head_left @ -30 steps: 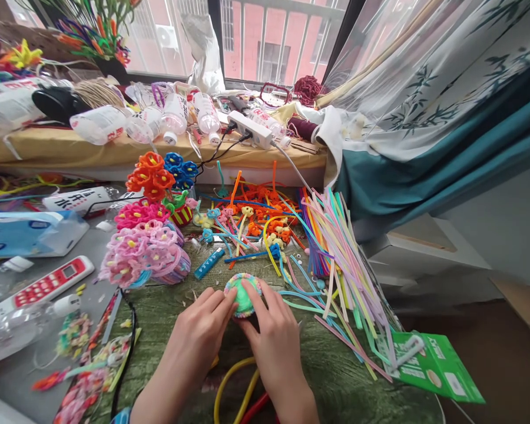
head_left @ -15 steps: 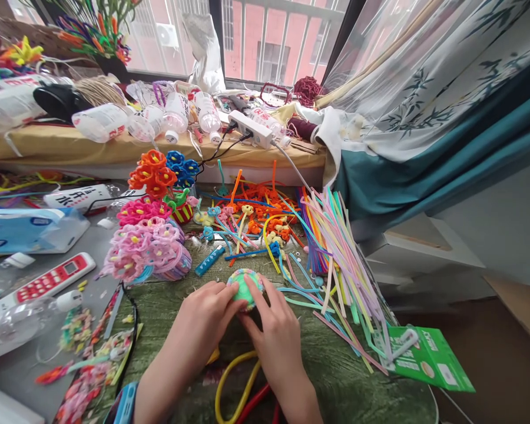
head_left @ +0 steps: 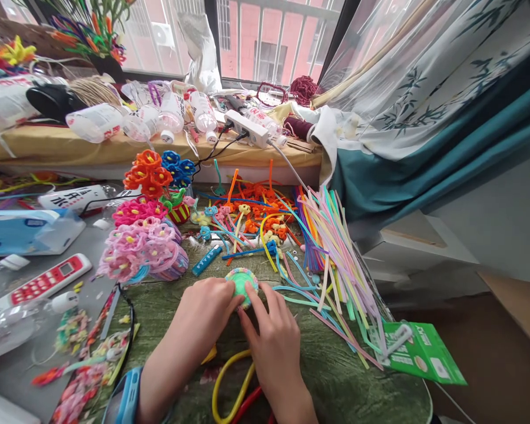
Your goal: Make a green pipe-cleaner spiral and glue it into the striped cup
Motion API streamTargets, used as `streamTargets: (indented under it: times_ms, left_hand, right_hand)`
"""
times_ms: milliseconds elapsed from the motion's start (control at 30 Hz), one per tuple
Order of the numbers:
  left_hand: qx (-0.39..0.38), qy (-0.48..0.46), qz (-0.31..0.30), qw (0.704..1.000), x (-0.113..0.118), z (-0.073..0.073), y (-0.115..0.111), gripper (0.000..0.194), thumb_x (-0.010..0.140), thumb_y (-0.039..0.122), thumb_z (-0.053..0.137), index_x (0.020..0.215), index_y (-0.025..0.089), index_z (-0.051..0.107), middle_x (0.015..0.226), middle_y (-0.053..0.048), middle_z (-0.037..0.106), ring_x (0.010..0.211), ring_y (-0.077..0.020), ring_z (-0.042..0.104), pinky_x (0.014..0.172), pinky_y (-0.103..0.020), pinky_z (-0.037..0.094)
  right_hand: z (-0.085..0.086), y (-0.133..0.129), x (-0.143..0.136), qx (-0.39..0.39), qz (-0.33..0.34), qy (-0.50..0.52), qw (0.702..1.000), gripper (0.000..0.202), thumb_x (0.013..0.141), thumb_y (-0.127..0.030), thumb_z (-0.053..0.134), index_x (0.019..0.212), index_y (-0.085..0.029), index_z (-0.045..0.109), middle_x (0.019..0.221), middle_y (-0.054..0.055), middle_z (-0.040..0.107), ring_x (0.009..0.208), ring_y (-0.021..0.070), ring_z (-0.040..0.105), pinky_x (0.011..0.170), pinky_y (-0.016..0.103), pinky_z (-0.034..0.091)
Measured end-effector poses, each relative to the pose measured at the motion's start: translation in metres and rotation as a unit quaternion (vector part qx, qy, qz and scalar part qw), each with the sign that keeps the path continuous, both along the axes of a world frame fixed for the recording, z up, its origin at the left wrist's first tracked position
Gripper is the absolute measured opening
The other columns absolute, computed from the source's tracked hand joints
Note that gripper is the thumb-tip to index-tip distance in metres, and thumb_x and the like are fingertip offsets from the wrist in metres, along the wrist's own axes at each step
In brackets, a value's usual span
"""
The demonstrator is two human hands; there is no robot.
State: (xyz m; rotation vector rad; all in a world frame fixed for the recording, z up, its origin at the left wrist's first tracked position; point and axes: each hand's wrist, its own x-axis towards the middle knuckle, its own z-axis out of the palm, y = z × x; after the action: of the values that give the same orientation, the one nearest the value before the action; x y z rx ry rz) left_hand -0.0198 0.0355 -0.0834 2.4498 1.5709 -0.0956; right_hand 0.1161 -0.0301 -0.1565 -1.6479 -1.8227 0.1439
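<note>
A small round piece (head_left: pixel 244 282), green in the middle with a pastel multicoloured rim, lies between my hands near the table's centre. My left hand (head_left: pixel 208 315) has its fingers curled and pressed on the piece's left and lower edge. From the right, my right hand (head_left: pixel 271 324) holds its lower right side, with fingertips on the green surface and the thumb below. Yellow and red pipe-cleaner loops (head_left: pixel 221 388) lie under and between my forearms. A blue band (head_left: pixel 130 396) is on my left wrist.
Pipe-cleaner flower bundles (head_left: pixel 145 241) stand behind on the left. Many loose pipe cleaners (head_left: pixel 335 253) and a green packet (head_left: pixel 424 353) lie at the right. A blue marker-like stick (head_left: pixel 206 260) is just beyond my hands. A remote (head_left: pixel 39 284) and bottles are at the left.
The view has shifted slightly, moving the scene a little left. My right hand's fingers have moved a little on the green piece, and my left fingers are more tightly curled.
</note>
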Motion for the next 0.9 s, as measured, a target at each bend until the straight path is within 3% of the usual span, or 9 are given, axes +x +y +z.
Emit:
streamTargets:
  times_ms: [133,267,400,567,900]
  left_hand:
    - [0.009,0.003,-0.021,1.000,0.000,0.002,0.003,0.022,0.093,0.026,0.062,0.075,0.015,0.067,0.073,-0.007,0.071,0.071,-0.0273,0.071,0.058,-0.031,0.044]
    - [0.023,-0.009,-0.061,0.998,-0.001,0.003,0.004,0.011,0.092,0.023,0.063,0.085,0.016,0.067,0.088,-0.009,0.072,0.086,-0.0275,0.069,0.072,-0.035,0.051]
    - [0.067,-0.058,-0.123,0.988,-0.004,0.000,0.003,0.010,0.092,0.016,0.061,0.098,0.018,0.069,0.105,-0.009,0.070,0.096,-0.0267,0.065,0.082,-0.040,0.053]
    - [0.138,-0.146,-0.207,0.957,-0.011,-0.005,0.002,0.025,0.091,0.009,0.057,0.112,0.019,0.066,0.113,-0.010,0.070,0.105,-0.0254,0.066,0.090,-0.040,0.054]
    - [0.107,-0.107,-0.202,0.968,-0.005,-0.001,0.004,0.022,0.087,0.006,0.061,0.105,0.015,0.069,0.105,-0.011,0.072,0.095,-0.0276,0.069,0.084,-0.044,0.058]
  right_hand:
    - [-0.003,-0.001,0.005,-0.042,0.018,0.151,0.987,0.037,0.099,-0.034,0.053,0.135,-0.028,0.058,0.133,0.009,0.063,0.118,0.0264,0.063,0.095,0.041,0.056]
    - [-0.006,0.005,0.004,-0.082,-0.010,0.265,0.961,0.067,0.087,-0.027,0.070,0.148,-0.026,0.042,0.143,0.008,0.057,0.130,0.0259,0.057,0.107,0.041,0.049]
    - [-0.011,0.015,-0.010,-0.118,0.003,0.293,0.949,0.085,0.073,-0.020,0.080,0.148,-0.024,0.041,0.146,0.009,0.055,0.133,0.0284,0.055,0.109,0.043,0.048]
    - [-0.014,0.020,-0.021,-0.093,-0.018,0.313,0.945,0.077,0.072,-0.012,0.075,0.143,-0.022,0.046,0.137,0.010,0.062,0.126,0.0273,0.060,0.105,0.041,0.050]
    - [-0.014,0.022,-0.018,-0.113,0.000,0.323,0.940,0.067,0.076,-0.018,0.073,0.137,-0.021,0.046,0.131,0.011,0.064,0.120,0.0273,0.063,0.102,0.041,0.052]
